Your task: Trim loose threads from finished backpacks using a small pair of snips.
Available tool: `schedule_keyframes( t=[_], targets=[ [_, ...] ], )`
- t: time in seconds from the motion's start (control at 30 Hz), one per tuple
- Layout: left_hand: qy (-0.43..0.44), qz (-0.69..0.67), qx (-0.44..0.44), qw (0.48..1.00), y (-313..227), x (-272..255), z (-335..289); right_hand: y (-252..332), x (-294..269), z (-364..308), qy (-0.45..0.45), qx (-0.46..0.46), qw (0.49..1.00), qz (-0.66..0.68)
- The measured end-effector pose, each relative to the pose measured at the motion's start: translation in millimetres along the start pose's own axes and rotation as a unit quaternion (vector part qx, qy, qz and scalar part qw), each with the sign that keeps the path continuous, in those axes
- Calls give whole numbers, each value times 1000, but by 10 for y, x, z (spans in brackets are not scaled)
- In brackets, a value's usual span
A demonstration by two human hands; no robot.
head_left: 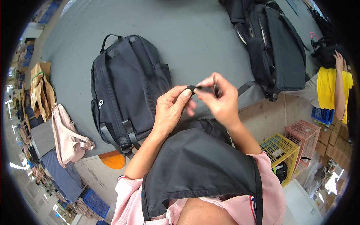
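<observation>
My left hand pinches a short piece of black strap between thumb and forefinger, in front of my chest. My right hand meets it from the other side, its fingertips closed at the strap's end. Tucked in the right hand is a small dark metal tool, perhaps thread snips, too blurred to be sure. To the left of my hands a black backpack lies on the grey table, shoulder straps up. Black cloth, like an apron, covers my front.
More black backpacks lie at the right, with a loose strap trailing toward me. A pink bag hangs at the left edge beside brown paper. Yellow and pink crates stand lower right. A co-worker in yellow works far right.
</observation>
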State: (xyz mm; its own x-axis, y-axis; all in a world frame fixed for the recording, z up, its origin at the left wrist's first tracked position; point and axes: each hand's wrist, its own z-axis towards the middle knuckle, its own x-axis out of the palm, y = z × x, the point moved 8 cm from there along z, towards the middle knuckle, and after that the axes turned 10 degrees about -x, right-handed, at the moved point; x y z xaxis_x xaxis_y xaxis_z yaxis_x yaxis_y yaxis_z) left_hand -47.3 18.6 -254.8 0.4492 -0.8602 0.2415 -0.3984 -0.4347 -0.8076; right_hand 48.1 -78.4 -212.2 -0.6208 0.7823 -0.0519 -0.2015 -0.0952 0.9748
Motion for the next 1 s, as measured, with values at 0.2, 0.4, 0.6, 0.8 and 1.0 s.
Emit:
schedule_keyframes(
  t=[0.2,0.4,0.6,0.8,1.0],
  targets=[
    [148,-235,-15,961,-94,135,-95,360,171,-221,53,-358,886,-290],
    [86,-140,-18,986,52,23,-53,183,109,-170,91,-142,972,-163],
    [9,-113,-36,993,-27,8,-38,179,-235,-197,-18,-82,984,-155],
    [-14,-100,-24,995,34,-40,-35,326,-175,-225,24,-195,926,-322],
    [-2,-131,-56,990,71,-42,-39,375,-121,-265,27,-274,882,-383]
  ],
)
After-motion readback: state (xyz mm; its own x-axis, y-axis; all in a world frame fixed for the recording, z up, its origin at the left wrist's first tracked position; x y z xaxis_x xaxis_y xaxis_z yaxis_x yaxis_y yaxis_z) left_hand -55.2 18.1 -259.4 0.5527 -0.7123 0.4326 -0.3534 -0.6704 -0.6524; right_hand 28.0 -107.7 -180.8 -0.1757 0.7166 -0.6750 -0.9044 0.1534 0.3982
